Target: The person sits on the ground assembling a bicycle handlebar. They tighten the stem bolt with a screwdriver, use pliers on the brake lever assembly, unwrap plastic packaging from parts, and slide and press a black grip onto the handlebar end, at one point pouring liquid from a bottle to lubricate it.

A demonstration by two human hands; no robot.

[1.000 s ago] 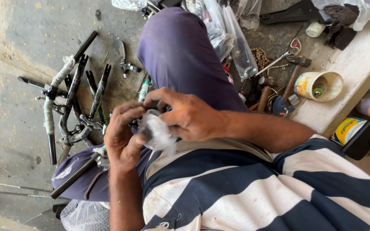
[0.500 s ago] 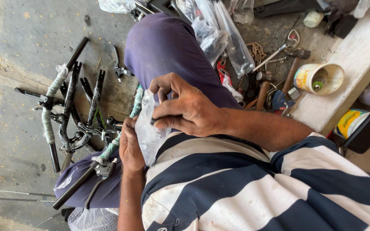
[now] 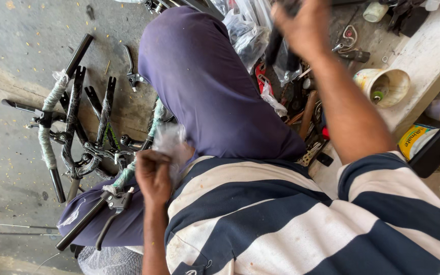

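Note:
I sit with my knee in purple trousers [image 3: 204,86] raised in front of me. My left hand [image 3: 153,175] is closed on a crumpled piece of clear plastic wrap [image 3: 171,144] beside my thigh. My right hand [image 3: 301,25] is lifted high toward the top of the view and is motion-blurred. Its fingers curl around a small dark part [image 3: 287,7] that is hard to make out. A black handlebar with a brake lever [image 3: 103,209] lies across my lap, under my left hand.
Black bicycle bars and frame pieces [image 3: 72,127], some wrapped in foam, lie on the concrete floor at left. Clear plastic bags [image 3: 245,30] and a heap of hand tools [image 3: 306,117] sit beyond my knee. An open paint tin [image 3: 383,86] and a yellow can [image 3: 414,140] stand by a white bench [image 3: 429,51].
Both hands were together on the plastic-wrapped part. My right hand has swung up and away to the right, while my left hand has dropped lower with the plastic.

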